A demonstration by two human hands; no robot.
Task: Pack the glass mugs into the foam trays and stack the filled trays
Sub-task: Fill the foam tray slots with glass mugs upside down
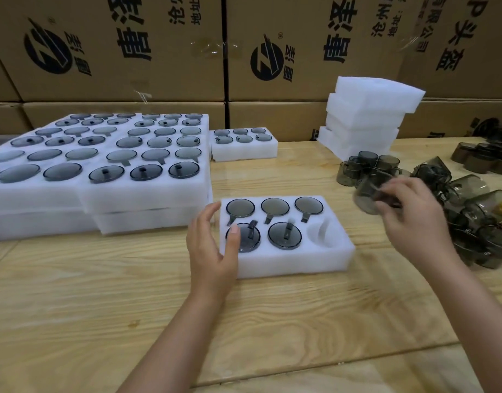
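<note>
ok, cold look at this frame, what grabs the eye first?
The white foam tray at table centre, five smoky mugs seated and one pocket at its near right empty. The right hand holds a blurred glass mug just right of it while the left hand rests on the tray's left edge. Then the big block of filled trays at left and the loose mugs heaped at right.

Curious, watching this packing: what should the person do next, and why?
Probably lower the mug in the right hand into the empty pocket at the front right of the tray; its other five are filled, and the left hand rests on its edge.
</note>
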